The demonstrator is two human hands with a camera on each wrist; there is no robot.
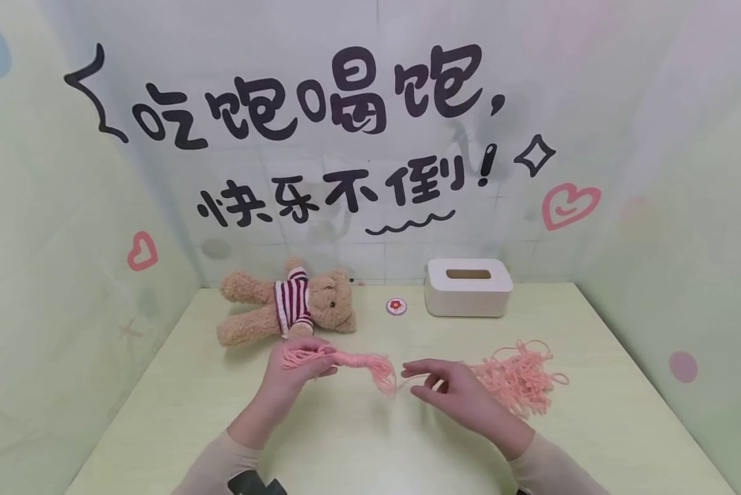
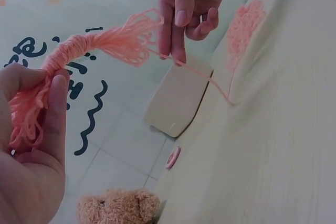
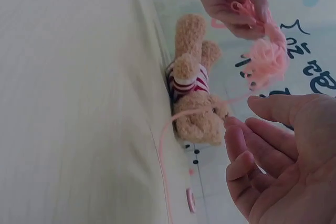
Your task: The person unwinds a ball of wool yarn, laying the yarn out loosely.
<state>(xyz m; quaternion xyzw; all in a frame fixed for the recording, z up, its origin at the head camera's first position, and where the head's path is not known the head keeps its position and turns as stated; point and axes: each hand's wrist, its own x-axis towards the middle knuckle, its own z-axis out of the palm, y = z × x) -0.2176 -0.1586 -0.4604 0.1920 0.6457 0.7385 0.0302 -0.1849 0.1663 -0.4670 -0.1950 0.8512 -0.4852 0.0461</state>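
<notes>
My left hand (image 1: 293, 364) grips one looped end of a pink yarn bundle (image 2: 73, 49) between thumb and fingers. Yarn is wound tightly round the bundle's middle, and loose loops fan out at its other end. From there a single strand (image 2: 197, 71) runs past the fingertips of my right hand (image 1: 460, 395) toward the table. The right thumb stands apart from the loosely bent fingers in the right wrist view, with the strand passing by their tips. Beyond that hand lies a loose heap of pink yarn (image 1: 519, 378), partly hidden by it in the head view.
A teddy bear (image 1: 293, 302) in a striped top lies on its side at the back left of the table (image 1: 358, 454). Right of it are a small round badge with a red flower (image 1: 396, 306) and a white tissue box (image 1: 469, 299). Printed curtains (image 1: 370, 254) close off the back and sides.
</notes>
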